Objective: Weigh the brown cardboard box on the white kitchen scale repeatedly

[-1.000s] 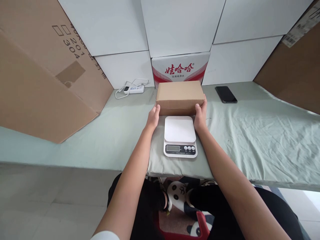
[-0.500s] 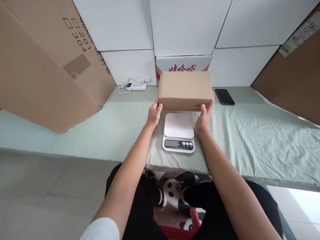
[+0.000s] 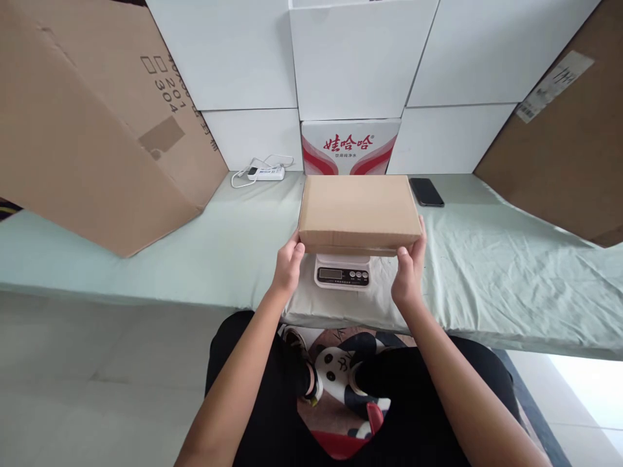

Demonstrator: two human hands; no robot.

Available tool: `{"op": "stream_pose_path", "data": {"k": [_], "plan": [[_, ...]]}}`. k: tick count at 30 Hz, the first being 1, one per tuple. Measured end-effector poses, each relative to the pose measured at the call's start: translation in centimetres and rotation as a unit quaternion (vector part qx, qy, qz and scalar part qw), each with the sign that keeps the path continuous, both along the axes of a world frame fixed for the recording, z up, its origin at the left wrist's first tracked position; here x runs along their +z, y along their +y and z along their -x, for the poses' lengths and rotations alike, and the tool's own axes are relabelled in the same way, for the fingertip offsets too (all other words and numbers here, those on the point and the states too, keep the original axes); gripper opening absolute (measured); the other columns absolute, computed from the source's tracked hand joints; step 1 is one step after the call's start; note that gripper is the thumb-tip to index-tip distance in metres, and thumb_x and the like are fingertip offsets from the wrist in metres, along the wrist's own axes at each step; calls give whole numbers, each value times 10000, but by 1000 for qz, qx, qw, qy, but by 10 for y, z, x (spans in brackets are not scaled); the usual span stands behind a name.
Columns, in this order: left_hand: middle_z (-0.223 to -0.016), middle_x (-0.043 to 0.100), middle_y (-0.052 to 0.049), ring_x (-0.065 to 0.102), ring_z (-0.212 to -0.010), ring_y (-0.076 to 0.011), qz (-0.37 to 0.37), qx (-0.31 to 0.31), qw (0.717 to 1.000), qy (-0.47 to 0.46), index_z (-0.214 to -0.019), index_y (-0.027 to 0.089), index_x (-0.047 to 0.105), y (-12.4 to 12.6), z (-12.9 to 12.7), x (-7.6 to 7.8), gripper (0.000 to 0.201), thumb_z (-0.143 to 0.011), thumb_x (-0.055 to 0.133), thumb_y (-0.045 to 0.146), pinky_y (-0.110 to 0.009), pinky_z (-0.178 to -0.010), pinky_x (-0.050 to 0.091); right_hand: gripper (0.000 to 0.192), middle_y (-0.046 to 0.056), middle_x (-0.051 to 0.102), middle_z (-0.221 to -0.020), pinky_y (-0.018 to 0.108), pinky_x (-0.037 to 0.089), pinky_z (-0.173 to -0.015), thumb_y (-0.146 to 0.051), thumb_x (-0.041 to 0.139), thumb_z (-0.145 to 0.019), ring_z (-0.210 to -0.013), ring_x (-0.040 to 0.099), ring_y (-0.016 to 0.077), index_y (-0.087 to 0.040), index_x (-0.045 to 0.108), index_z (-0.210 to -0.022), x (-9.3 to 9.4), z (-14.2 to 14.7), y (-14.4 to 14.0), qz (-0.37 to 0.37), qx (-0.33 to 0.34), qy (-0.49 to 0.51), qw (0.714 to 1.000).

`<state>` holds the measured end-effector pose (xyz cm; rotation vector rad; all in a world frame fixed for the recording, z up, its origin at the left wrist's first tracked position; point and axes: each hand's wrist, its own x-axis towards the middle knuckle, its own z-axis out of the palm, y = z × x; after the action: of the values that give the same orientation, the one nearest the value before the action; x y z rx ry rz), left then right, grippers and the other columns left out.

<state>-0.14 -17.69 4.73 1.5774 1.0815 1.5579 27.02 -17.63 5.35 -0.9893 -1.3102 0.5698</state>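
The left hand (image 3: pixel 288 266) and right hand (image 3: pixel 409 269) grip one cardboard box (image 3: pixel 359 204) between them, thumbs on its near face, fingers wrapped around the left and right ends.

Nearest, below the counter (image 3: pixel 248 243), a mat (image 3: pixel 335 370) with panda faces lies between two black-trousered legs.

On the counter near its edge stands one white scale (image 3: pixel 342 274). Its black panel has one grey display and three round white buttons; the small print is too fine to read.

The box is over the scale, hiding most of its plate; whether they touch cannot be told. It is plain light brown, oblong, closed and roughly level, its top unmarked.

Farther right lies one black phone (image 3: pixel 427 192); far left, one white device (image 3: pixel 266 174) with a white cable.

Two large cardboard sheets (image 3: pixel 97 130) flank the counter: the left one reads "201" and "304" beside two outlined squares, the right one bears a label (image 3: pixel 555 84) with a barcode.

Farthest, among white panels (image 3: pixel 360 65), one carton (image 3: pixel 350 148) reads "娃哈哈" in red, with "饮用纯净水" beneath.
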Motion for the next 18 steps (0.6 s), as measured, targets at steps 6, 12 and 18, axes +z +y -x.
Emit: {"op": "stream_pose_path", "data": {"k": [6, 12, 18], "plan": [[-1322, 839, -166, 765, -1309, -358, 14, 15, 1000, -1, -1342, 195, 786, -6, 9, -10, 718, -1075, 490, 792, -473, -1115, 606, 857, 70, 441, -1863, 698, 311, -1449, -757, 593, -1009, -1741, 428, 383, -391, 398, -1759, -11, 0, -5, 6, 29, -17, 999], [-1295, 839, -163, 772, -1306, -352, 2, 25, 1000, -15, -1374, 199, 766, -3, 13, -22, 707, -1080, 488, 778, -490, -1119, 613, 840, 68, 405, -1884, 708, 339, -1431, -739, 559, -1043, -1748, 409, 389, -404, 353, -1785, -16, -4, -2, -19, 30, -47, 998], [-1374, 824, -170, 749, -1378, -376, -13, 26, 1000, -9, -1425, 220, 756, -6, 11, -19, 713, -1078, 483, 781, -517, -1162, 606, 853, 87, 481, -1846, 677, 375, -1426, -765, 558, -1027, -1711, 481, 373, -384, 383, -1770, -12, 0, -6, 9, 38, -24, 999]]}}
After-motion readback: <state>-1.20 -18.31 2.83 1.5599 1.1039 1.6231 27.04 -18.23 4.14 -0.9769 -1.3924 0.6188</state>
